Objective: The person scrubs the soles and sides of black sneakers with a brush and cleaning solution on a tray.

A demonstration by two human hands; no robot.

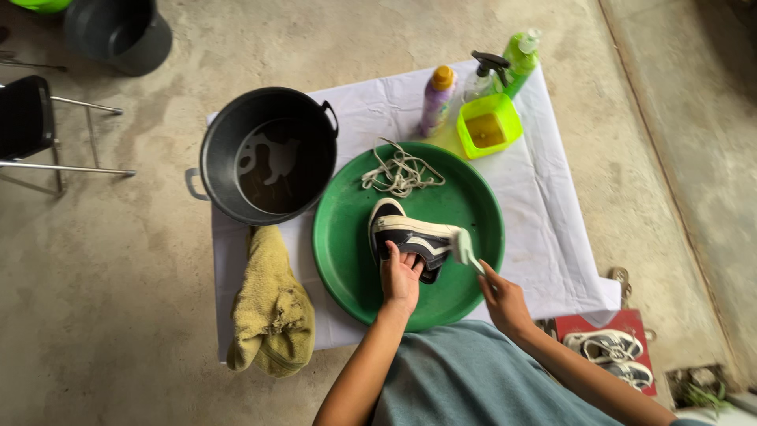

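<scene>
A black sneaker with a white sole and stripe (410, 233) lies on its side over a round green tray (347, 252). My left hand (400, 278) grips the sneaker from below. My right hand (503, 298) holds a small pale brush (467, 251) whose head touches the sneaker's heel end. A tangle of white laces (400, 172) lies at the tray's far edge.
A black bucket of dark water (272, 154) stands left of the tray. A yellow towel (272, 304) hangs off the white-clothed table (552, 237). Behind: a purple bottle (436, 99), spray bottle (482, 75), green bottle (519, 59), green tub (489, 126). Sneakers (611, 355) lie on the floor at right.
</scene>
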